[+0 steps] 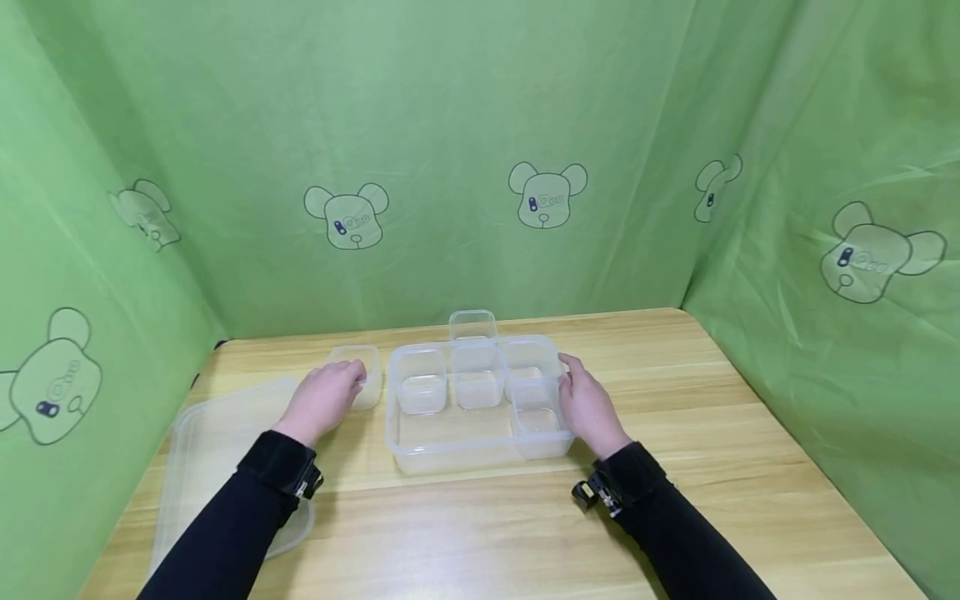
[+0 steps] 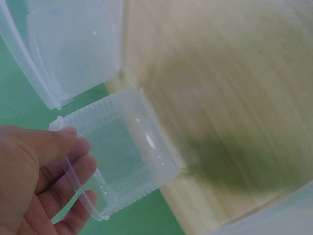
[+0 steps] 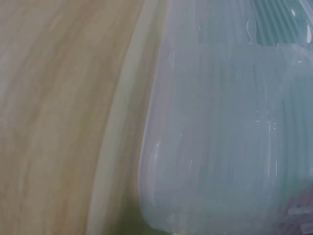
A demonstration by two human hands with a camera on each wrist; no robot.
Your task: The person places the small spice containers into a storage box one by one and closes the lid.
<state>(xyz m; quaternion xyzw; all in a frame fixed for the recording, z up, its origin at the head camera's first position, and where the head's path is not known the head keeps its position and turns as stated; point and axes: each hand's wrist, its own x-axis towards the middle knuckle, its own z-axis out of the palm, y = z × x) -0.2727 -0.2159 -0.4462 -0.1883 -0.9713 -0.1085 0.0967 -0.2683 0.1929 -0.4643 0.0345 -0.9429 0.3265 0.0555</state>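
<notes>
My left hand (image 1: 324,398) pinches the rim of a small clear plastic container (image 2: 122,152) between thumb and fingers. In the left wrist view this container is tipped on its side, close over the wooden table. To its right in the head view is a large clear plastic box (image 1: 457,457) with several small containers inside, along its back and right side. My right hand (image 1: 592,410) rests at the right rim of the box, its fingertips touching the edge. The right wrist view shows the box wall (image 3: 220,137) close up, with most of that hand out of frame.
One more small clear container (image 1: 472,321) stands behind the box, near the table's back edge. A large translucent lid (image 1: 217,446) lies on the left, partly under my left forearm. Green cloth (image 1: 450,108) printed with bear heads surrounds the wooden table (image 1: 450,533).
</notes>
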